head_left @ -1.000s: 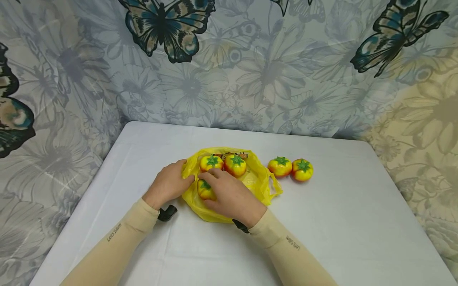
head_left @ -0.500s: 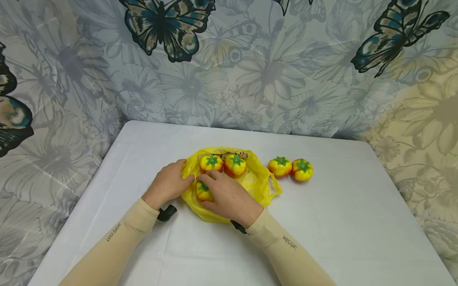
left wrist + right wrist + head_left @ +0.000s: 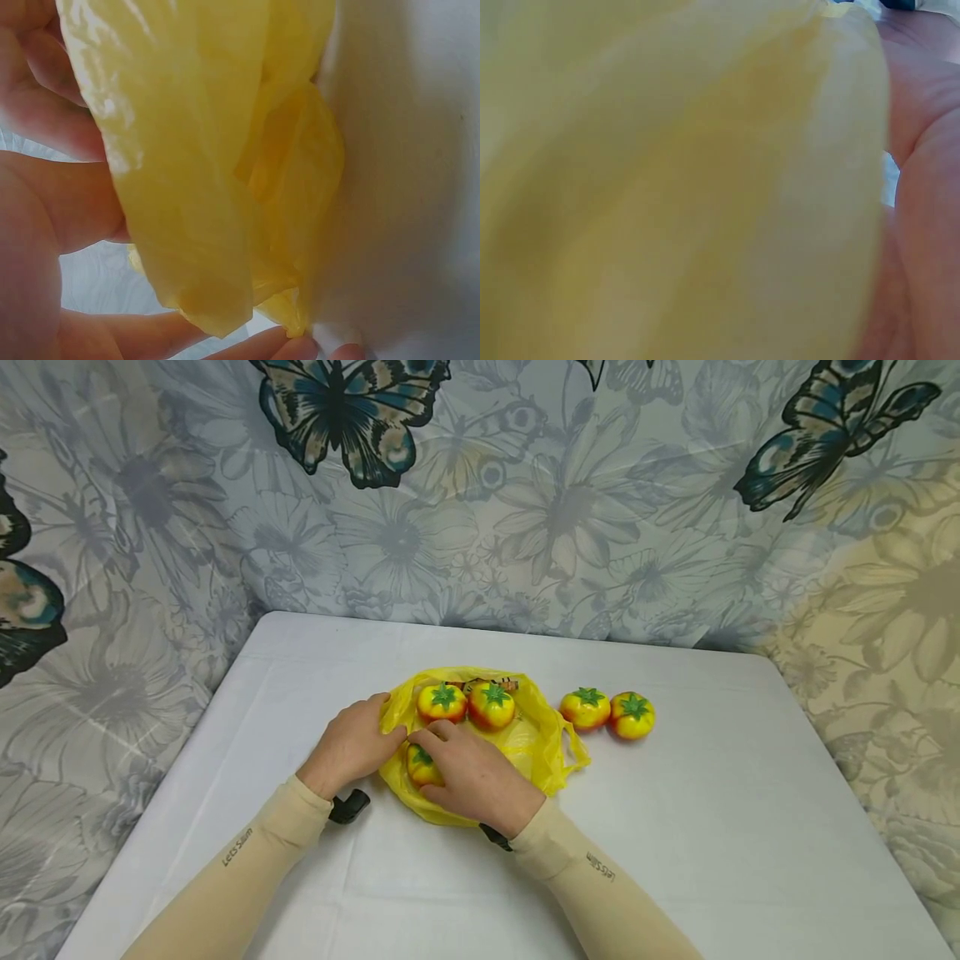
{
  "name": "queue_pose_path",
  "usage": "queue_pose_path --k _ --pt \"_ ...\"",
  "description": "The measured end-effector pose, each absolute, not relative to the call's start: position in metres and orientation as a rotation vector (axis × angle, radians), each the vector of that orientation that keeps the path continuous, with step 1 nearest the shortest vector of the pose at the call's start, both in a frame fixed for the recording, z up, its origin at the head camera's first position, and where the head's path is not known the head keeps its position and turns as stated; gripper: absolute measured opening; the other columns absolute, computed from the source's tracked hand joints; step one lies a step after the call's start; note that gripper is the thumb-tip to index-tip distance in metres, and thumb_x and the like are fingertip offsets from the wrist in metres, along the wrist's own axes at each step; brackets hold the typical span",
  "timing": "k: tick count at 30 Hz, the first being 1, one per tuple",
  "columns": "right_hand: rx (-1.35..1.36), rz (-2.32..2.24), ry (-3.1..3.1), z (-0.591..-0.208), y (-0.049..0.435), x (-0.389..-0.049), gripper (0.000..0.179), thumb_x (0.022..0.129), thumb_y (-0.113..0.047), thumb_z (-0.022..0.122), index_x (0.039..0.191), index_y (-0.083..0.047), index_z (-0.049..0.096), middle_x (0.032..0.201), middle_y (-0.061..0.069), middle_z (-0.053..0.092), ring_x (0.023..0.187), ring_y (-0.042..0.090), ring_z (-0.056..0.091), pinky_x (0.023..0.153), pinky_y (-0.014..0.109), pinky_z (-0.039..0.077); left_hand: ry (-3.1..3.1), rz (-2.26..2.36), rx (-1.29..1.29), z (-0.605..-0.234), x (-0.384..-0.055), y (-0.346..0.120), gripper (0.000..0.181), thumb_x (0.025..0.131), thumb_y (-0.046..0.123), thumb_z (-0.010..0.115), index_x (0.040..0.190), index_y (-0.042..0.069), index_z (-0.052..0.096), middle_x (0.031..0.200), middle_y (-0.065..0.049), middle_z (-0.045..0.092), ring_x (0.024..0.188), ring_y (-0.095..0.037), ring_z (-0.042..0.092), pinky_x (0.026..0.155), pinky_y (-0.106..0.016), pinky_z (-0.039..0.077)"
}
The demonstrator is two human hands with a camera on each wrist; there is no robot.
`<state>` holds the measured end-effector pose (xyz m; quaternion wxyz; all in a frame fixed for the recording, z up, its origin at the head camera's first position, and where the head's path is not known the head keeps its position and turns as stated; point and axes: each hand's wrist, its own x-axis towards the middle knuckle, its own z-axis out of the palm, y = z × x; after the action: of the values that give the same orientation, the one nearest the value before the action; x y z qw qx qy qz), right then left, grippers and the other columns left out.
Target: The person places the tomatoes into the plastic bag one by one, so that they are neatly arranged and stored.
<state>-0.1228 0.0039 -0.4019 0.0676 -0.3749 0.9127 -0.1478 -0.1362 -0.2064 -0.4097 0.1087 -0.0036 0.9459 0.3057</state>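
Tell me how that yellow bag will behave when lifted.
The yellow bag is probably floppy, given its thin, creased film. It would likely sag beneath the round fruits inside, which may roll together given their shape.

A close-fitting beige fabric sleeve [image 3: 240, 877] is worn at seven o'clock, a matching sleeve [image 3: 607, 906] at five, both printed with small dark lettering [image 3: 237, 847] (seemingly “Lets Slim”); black wrist-worn devices [image 3: 349, 807] are also seen.
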Motion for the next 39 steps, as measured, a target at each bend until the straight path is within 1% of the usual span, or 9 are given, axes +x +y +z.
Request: queue_pose_path --k 4,11,17,21,24,28,31,35,39 --pt "-1.136 -0.44 2.751 -0.404 0.004 -0.123 0.056 0.099 -0.028 0.078 0.151 -0.017 0.059 0.137 0.004 0.064 0.118 0.02 0.065 0.108 0.034 0.057 2.778 0.898 -0.017 -0.409 -0.136 -0.206 0.071 0.107 0.032 0.058 0.163 -0.006 0.038 0.153 -0.029 0.058 0.124 -0.039 0.064 0.109 -0.057 0.054" --pt "-1.126 -0.418 2.752 -0.403 0.004 -0.123 0.057 0.099 -0.03 0.078 0.152 -0.017 0.059 0.137 0.005 0.064 0.118 0.02 0.066 0.108 0.034 0.057 2.783 0.906 -0.002 -0.409 -0.136 -0.205 0.069 0.107 0.032 0.058 0.162 -0.006 0.04 0.151 -0.028 0.061 0.12 -0.037 0.065 0.106 -0.056 0.055" --pt "-1.102 -0.422 2.749 -0.399 0.007 -0.123 0.06 0.098 -0.033 0.079 0.153 -0.018 0.059 0.14 0.006 0.063 0.118 0.021 0.066 0.108 0.036 0.058 2.783 0.907 0.0 -0.408 -0.136 -0.204 0.07 0.107 0.032 0.058 0.162 -0.006 0.04 0.152 -0.028 0.06 0.122 -0.037 0.064 0.108 -0.057 0.054" --pt "-1.083 -0.432 2.761 -0.395 0.011 -0.123 0.063 0.097 -0.034 0.081 0.154 -0.018 0.058 0.145 0.007 0.062 0.123 0.023 0.067 0.11 0.038 0.057 2.777 0.916 0.007 -0.407 -0.135 -0.204 0.069 0.107 0.032 0.058 0.162 -0.005 0.04 0.15 -0.027 0.061 0.115 -0.035 0.065 0.104 -0.054 0.056" --pt "-1.062 -0.44 2.768 -0.389 0.015 -0.123 0.066 0.097 -0.037 0.082 0.155 -0.018 0.058 0.15 0.008 0.061 0.129 0.024 0.066 0.113 0.04 0.055 2.768 0.916 -0.001 -0.407 -0.134 -0.207 0.069 0.107 0.032 0.057 0.163 -0.004 0.04 0.151 -0.027 0.06 0.116 -0.035 0.065 0.104 -0.054 0.055" --pt "-0.995 -0.479 2.78 -0.376 0.029 -0.124 0.068 0.096 -0.039 0.083 0.156 -0.018 0.058 0.153 0.008 0.059 0.133 0.027 0.065 0.113 0.044 0.055 2.756 0.908 -0.005 -0.406 -0.133 -0.207 0.07 0.107 0.033 0.056 0.164 -0.003 0.038 0.156 -0.028 0.056 0.126 -0.039 0.062 0.11 -0.059 0.051" --pt "-0.928 -0.499 2.81 -0.367 0.046 -0.127 0.068 0.096 -0.038 0.083 0.156 -0.019 0.057 0.154 0.008 0.058 0.135 0.028 0.064 0.113 0.046 0.056 2.749 0.906 0.002 -0.405 -0.132 -0.206 0.071 0.107 0.034 0.056 0.164 -0.004 0.037 0.157 -0.029 0.054 0.129 -0.04 0.06 0.113 -0.06 0.049" --pt "-0.861 -0.535 2.868 -0.359 0.077 -0.133 0.066 0.097 -0.038 0.082 0.155 -0.017 0.058 0.155 0.009 0.059 0.135 0.03 0.064 0.111 0.048 0.057 2.741 0.903 0.006 -0.405 -0.131 -0.205 0.073 0.107 0.035 0.055 0.165 -0.005 0.035 0.159 -0.03 0.052 0.131 -0.042 0.059 0.115 -0.062 0.047" --pt "-0.769 -0.618 2.91 -0.35 0.115 -0.141 0.064 0.098 -0.037 0.081 0.155 -0.018 0.058 0.155 0.008 0.058 0.133 0.032 0.065 0.11 0.052 0.056 2.737 0.9 0.013 -0.405 -0.131 -0.201 0.073 0.108 0.035 0.056 0.165 -0.005 0.035 0.161 -0.031 0.05 0.138 -0.045 0.056 0.118 -0.064 0.045"
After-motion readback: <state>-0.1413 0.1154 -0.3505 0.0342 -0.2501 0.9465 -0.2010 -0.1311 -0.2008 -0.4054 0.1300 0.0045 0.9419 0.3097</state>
